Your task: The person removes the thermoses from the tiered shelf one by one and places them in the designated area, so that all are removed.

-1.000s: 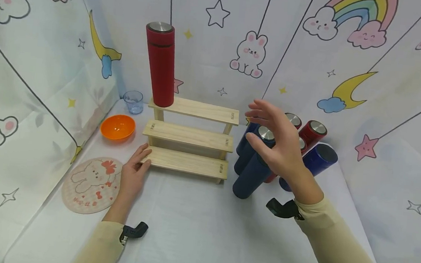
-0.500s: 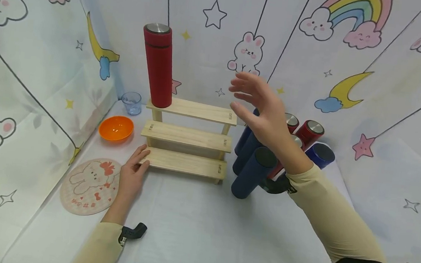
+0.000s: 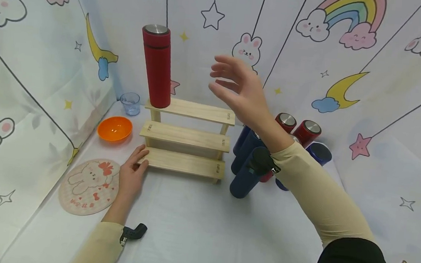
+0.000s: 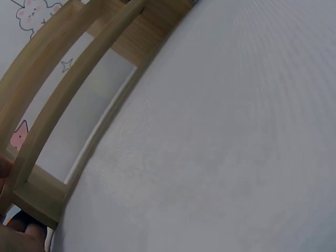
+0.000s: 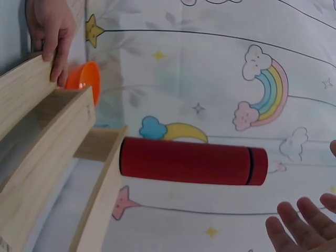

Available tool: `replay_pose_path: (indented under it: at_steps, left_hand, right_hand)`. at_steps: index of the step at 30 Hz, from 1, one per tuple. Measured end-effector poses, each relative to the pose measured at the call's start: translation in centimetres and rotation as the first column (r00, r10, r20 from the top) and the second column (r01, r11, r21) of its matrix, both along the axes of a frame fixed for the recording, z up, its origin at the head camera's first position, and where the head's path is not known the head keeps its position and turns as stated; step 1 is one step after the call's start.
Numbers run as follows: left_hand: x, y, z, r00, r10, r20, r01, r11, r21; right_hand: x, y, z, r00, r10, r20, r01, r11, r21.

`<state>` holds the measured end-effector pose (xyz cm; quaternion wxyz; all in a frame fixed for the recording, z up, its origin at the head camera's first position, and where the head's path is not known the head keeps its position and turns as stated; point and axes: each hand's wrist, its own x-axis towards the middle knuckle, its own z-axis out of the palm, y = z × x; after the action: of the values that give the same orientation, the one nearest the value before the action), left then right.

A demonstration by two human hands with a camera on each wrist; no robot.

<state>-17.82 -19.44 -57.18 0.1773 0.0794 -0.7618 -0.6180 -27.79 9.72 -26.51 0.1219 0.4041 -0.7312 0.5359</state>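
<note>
My right hand (image 3: 242, 93) hangs in the air with nothing in its grip, fingers spread apart and loosely bent, above the right end of the wooden step shelf (image 3: 187, 137). Ahead and to the left of that hand, the red flask (image 3: 157, 66) stands upright on the left end of the top step, well apart from my fingers; the right wrist view shows it whole, turned sideways by the camera's tilt, with only my fingertips (image 5: 299, 227) showing at the bottom corner.

My left hand (image 3: 132, 172) lies flat on the counter (image 3: 194, 226), fingers straight and touching the left end of the lowest step. In the left wrist view that hand is almost entirely cut off; just a dark sliver of finger shows at the lower left, beside the shelf's frame.

Behind and below my right forearm sits a cluster of blue and red flasks (image 3: 304, 131). My sleeve and the wrist camera cover several of them, so I cannot count them or tell how each one lies.

Left of my left hand are a round rabbit mat (image 3: 89, 185), an orange bowl (image 3: 114, 128) and a clear small glass (image 3: 130, 103).
</note>
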Motion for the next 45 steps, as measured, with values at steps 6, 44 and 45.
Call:
replay_pose_path:
  at_steps: [6, 44, 45]
  left_hand:
    - [-0.5, 1.2, 0.4, 0.996, 0.085, 0.009, -0.085, 0.996, 0.026]
    - [0.1, 0.5, -0.4, 0.999, 0.05, -0.015, -0.05, 0.998, 0.023]
    - [0.2, 0.6, -0.4, 0.999, 0.051, -0.016, -0.05, 0.998, 0.022]
  right_hand:
    - [-0.5, -1.0, 0.3, 0.997, -0.001, 0.072, 0.002, 1.0, -0.012]
    - [-6.1, -9.2, -1.5, 0.951, -0.126, 0.284, 0.092, 0.987, 0.129]
    - [-6.2, -9.4, -1.5, 0.948, -0.138, 0.288, 0.1, 0.985, 0.143]
